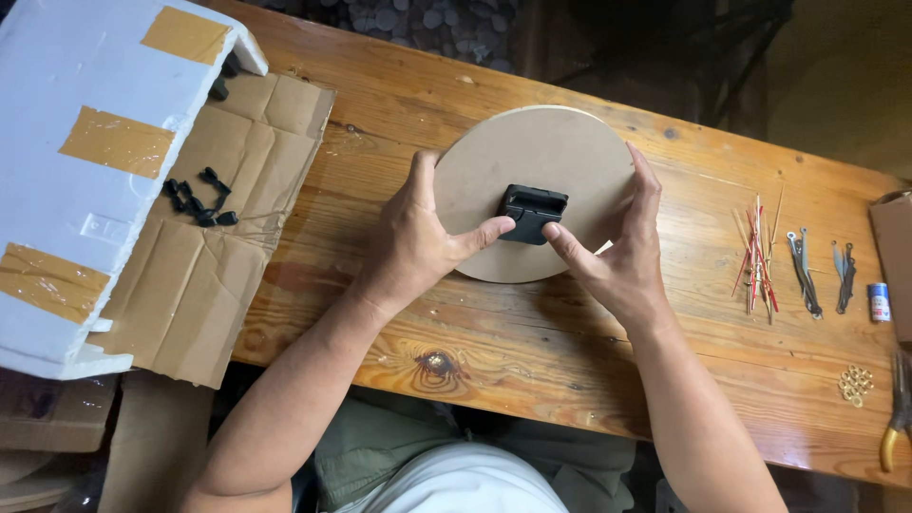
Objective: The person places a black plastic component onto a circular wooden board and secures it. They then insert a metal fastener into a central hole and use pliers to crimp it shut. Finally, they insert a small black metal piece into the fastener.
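Head view | we are gripping the round board (560,157) at mid-table, left hand (413,237) and right hand (617,252) closing on its edges | thumbs are pressing the black box (532,211) at its centre | thin sticks (758,252) are lying right.

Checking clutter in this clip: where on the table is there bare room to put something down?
Bare wood runs along the near table edge below both hands, and between the round board and the thin sticks. The cardboard side and the far right end are crowded.
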